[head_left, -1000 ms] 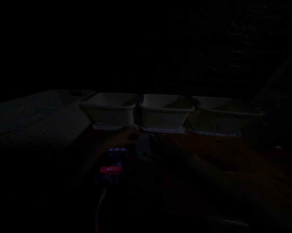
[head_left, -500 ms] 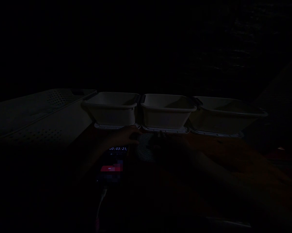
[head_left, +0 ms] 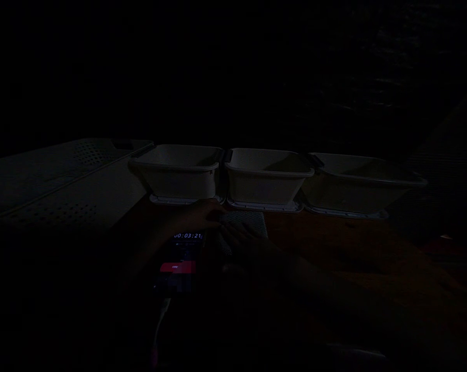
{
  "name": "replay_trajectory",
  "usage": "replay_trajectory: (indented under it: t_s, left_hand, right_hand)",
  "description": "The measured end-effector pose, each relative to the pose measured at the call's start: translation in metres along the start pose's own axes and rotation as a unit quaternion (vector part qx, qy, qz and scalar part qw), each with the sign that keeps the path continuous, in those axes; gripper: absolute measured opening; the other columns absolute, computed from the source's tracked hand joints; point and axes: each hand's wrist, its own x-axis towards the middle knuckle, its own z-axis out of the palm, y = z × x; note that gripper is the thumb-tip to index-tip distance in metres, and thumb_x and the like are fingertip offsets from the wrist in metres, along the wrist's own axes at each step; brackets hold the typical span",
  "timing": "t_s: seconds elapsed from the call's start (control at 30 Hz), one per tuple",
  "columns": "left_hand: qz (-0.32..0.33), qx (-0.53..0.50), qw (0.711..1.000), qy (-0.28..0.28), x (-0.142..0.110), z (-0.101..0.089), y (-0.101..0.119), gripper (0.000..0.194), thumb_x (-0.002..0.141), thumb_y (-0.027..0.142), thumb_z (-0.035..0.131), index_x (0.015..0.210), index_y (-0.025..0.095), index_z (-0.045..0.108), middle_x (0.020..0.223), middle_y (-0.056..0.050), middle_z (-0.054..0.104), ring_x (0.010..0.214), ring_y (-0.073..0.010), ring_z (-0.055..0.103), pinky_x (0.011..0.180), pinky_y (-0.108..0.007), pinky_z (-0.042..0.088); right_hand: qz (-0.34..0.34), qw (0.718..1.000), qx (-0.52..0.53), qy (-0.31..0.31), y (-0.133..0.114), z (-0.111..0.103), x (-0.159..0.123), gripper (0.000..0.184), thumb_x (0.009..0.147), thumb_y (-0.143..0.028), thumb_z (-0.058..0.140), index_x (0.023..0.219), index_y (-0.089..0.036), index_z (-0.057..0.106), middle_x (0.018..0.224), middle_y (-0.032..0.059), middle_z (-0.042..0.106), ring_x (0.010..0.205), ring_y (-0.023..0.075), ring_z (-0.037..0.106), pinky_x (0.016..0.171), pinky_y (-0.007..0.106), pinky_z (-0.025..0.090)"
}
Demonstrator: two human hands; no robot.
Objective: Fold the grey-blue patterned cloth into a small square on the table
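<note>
A small textured, greyish cloth [head_left: 259, 222] lies on the dark wooden table in front of the middle basin. My left hand [head_left: 206, 214] is at its upper left corner, with thumb and fingers closed on the edge as far as the dimness shows. Across the cloth lies my right hand [head_left: 243, 238], palm down, fingers stretched out toward the left hand. It covers much of the cloth's middle and lower part. Just below my left forearm, a phone [head_left: 177, 266] shows a lit timer and a red bar.
Three pale basins, left [head_left: 179, 181], middle [head_left: 262, 186] and right [head_left: 357, 194], stand in a row behind the hands. A large perforated basket [head_left: 117, 181] is at left. From the phone a cable [head_left: 161, 320] runs toward me. The room is very dark.
My right hand has come down flat over the cloth, fingers now spread to the left. The cloth's right part now shows. My left hand stays at the corner.
</note>
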Motion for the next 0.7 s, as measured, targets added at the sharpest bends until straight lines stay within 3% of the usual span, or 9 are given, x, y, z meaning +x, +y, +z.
replay_trajectory:
  t_s: [0.17,0.37,0.5,0.7]
  left_hand:
    - [0.002,-0.004,1.0,0.0,0.0,0.0,0.0,0.034,0.082,0.022,0.069,0.116,0.016,0.066,0.118,-0.01,0.063,0.108,-0.0226,0.06,0.093,-0.033,0.046]
    - [0.013,-0.002,1.0,0.008,0.0,0.001,-0.006,0.036,0.081,0.024,0.071,0.116,0.02,0.065,0.117,-0.007,0.064,0.11,-0.0215,0.06,0.094,-0.031,0.045]
    - [0.004,-0.002,1.0,0.004,0.0,0.0,-0.003,0.036,0.08,0.023,0.072,0.115,0.017,0.066,0.116,-0.008,0.063,0.108,-0.0223,0.06,0.093,-0.031,0.046]
    - [0.001,-0.001,1.0,-0.006,-0.001,-0.001,0.001,0.037,0.081,0.025,0.071,0.116,0.014,0.065,0.117,-0.011,0.063,0.11,-0.0239,0.059,0.095,-0.034,0.044]
  right_hand:
    - [-0.014,1.0,-0.008,-0.024,0.002,-0.005,-0.001,0.089,0.096,-0.063,0.035,0.155,0.0,0.013,0.16,0.0196,0.005,0.15,0.0313,0.007,0.12,0.054,0.013]
    - [-0.013,0.999,-0.035,0.004,0.004,0.002,-0.005,0.085,0.096,-0.059,0.04,0.155,-0.003,0.016,0.159,0.023,0.011,0.148,0.0328,0.015,0.118,0.054,0.023]
    - [0.011,0.997,-0.076,0.025,0.005,0.011,-0.006,0.094,0.09,-0.066,0.046,0.154,-0.002,0.021,0.157,0.0275,0.015,0.146,0.0376,0.02,0.116,0.054,0.027]
    - [0.034,0.995,-0.088,0.024,-0.002,0.007,-0.011,0.098,0.088,-0.069,0.047,0.152,0.001,0.026,0.154,0.031,0.021,0.143,0.0418,0.027,0.112,0.056,0.034]
